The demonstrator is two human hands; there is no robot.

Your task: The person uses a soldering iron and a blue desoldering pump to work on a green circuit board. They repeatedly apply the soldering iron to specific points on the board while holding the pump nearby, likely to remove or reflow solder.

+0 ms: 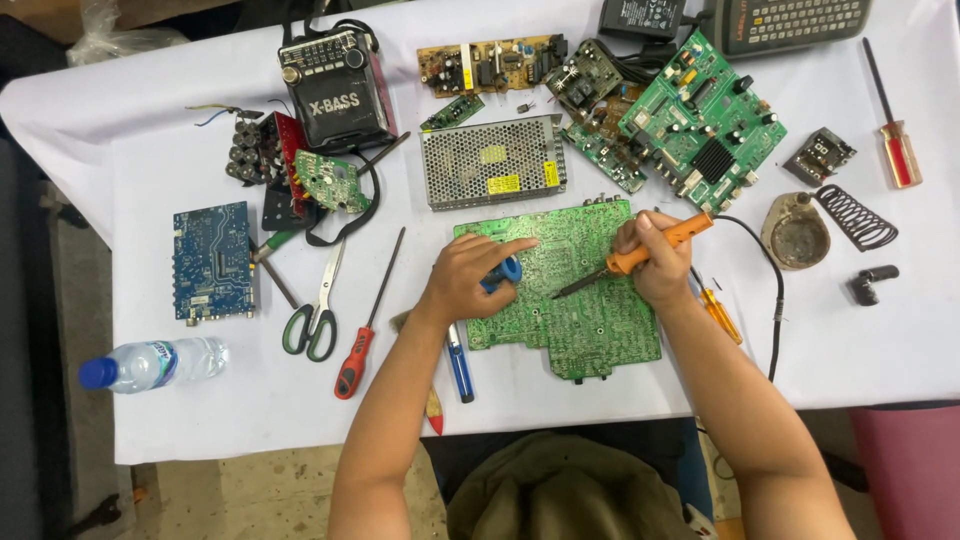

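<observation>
Right hand (655, 262) grips orange soldering iron (640, 252), tip down on big green circuit board (560, 290) lying mid-surface (820, 340) w/ white cover, while left hand (470, 275) presses flat on board's left part, fingers closed over a blue tool (508, 270).

White cloth covers the counter (150, 420), evenly lit from above. Below its near edge, a speckled beige floor (260, 500) shows; dark shadow runs along the left.
</observation>
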